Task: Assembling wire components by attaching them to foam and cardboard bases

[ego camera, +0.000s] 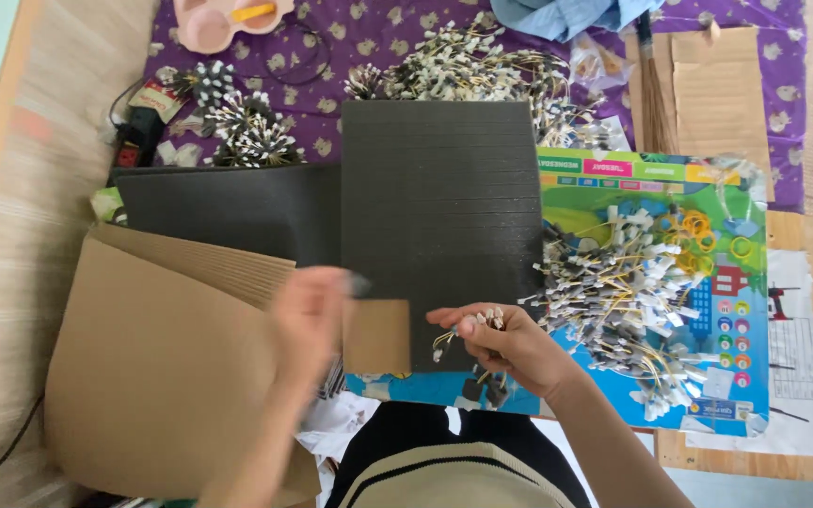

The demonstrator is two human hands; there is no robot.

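My right hand (510, 346) grips a small bunch of white-tipped yellow wire pieces (470, 329) over the near edge of a black ribbed foam sheet (439, 188). My left hand (308, 315), blurred, holds a small tan cardboard square (377, 336) beside that sheet's lower left corner. A heap of the same wire connectors (618, 292) lies right of my right hand on a colourful printed sheet (708, 376).
A second black foam sheet (228, 212) lies to the left, over a stack of brown cardboard (152, 367). Bundled connectors (247, 132) and a larger pile (472, 66) rest on purple cloth (331, 56). A pink tray (218, 19), a broom (653, 94) and cardboard (722, 89) lie beyond.
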